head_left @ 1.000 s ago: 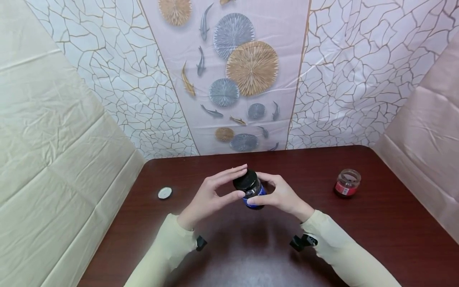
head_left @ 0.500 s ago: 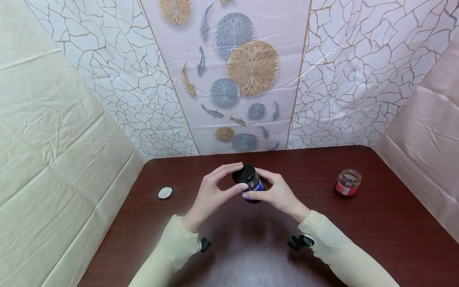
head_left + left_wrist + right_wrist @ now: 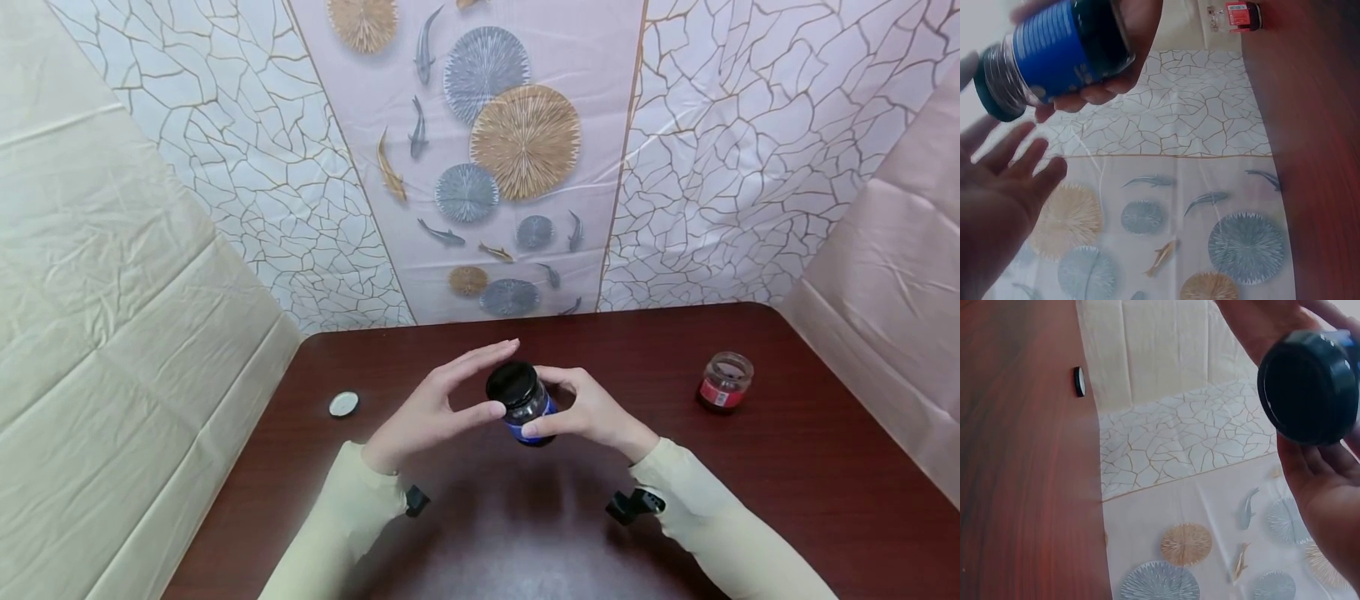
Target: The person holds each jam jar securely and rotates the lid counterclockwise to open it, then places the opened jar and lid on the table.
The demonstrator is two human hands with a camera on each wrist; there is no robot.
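A jar (image 3: 531, 410) with a blue label and a black lid (image 3: 512, 383) is held tilted above the table. The right hand (image 3: 592, 412) grips its lower body, thumb on the near side; in the left wrist view curled fingers wrap the label. In the head view the left hand (image 3: 442, 412) spreads around the lid, its thumb tip close to the rim and its extended fingers (image 3: 480, 358) above and apart from it. The left wrist view shows the left hand (image 3: 1007, 194) with loose fingers below the lid. The jar's dark base (image 3: 1304, 387) fills part of the right wrist view.
An uncapped glass jar (image 3: 725, 383) with a red label stands on the right of the dark red table (image 3: 637, 350). At the left lies a small loose lid (image 3: 343, 405), pale side up. Fabric walls (image 3: 150, 333) border the table.
The jar rises slightly, then comes back down and nearer. The left fingers, earlier against the lid, have spread away from it. The right hand keeps its grip.
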